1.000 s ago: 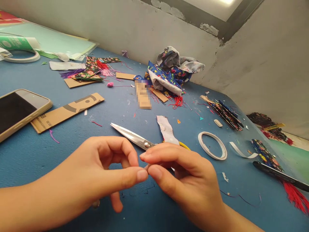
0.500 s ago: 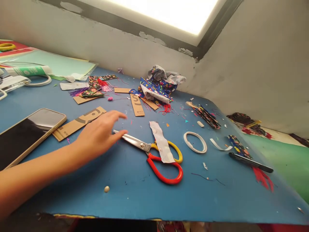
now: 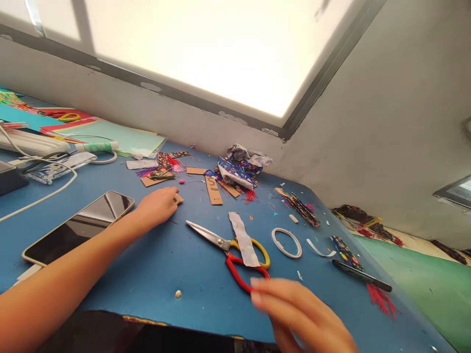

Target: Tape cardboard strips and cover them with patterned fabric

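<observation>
Brown cardboard strip (image 3: 179, 199) on the blue table (image 3: 206, 314), with only one end visible past the left hand (image 3: 158, 205).
Left fingers curled over it; gripping or only touching, impossible to tell. Right hand (image 3: 300, 311) loosely open, slightly blurred, with nothing seen in hold, fingertips at the red handle of the scissors (image 3: 222, 243). Across the scissors, pale fabric strip (image 3: 243, 240); to their right, white tape ring (image 3: 290, 255).

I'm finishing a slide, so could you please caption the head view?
Blue table: left hand at a cardboard strip, right hand by scissors.
</observation>
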Motion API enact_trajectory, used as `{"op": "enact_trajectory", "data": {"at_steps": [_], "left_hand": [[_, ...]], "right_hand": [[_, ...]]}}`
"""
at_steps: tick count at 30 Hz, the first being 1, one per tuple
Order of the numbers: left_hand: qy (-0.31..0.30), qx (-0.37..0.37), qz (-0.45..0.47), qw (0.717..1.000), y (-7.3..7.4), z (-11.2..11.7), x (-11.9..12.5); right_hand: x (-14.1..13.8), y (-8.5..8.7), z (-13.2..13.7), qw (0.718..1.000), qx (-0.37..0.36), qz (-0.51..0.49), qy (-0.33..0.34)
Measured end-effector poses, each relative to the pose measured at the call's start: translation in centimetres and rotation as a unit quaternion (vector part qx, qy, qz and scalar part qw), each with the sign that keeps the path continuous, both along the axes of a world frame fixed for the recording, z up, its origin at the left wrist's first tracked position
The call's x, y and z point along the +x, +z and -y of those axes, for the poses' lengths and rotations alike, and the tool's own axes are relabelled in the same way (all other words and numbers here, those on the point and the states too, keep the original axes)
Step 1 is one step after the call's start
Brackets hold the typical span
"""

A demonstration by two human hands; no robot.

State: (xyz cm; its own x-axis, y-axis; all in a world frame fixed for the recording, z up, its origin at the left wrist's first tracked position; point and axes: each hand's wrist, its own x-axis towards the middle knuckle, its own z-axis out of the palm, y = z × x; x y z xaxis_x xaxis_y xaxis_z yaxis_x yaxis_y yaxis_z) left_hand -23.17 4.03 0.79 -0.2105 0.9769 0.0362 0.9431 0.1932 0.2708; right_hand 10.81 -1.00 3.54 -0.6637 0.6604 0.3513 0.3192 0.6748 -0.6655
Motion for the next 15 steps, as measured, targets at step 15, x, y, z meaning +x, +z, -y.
{"op": "enact_trajectory", "data": {"at_steps": [15], "left_hand": [[-0.301, 0.082, 0.082, 0.946, -1.6, 2.4, 6.1]], "right_hand": [[-4.1, -8.3, -4.3, 0.970, 0.033, 0.079, -0.229]]}}
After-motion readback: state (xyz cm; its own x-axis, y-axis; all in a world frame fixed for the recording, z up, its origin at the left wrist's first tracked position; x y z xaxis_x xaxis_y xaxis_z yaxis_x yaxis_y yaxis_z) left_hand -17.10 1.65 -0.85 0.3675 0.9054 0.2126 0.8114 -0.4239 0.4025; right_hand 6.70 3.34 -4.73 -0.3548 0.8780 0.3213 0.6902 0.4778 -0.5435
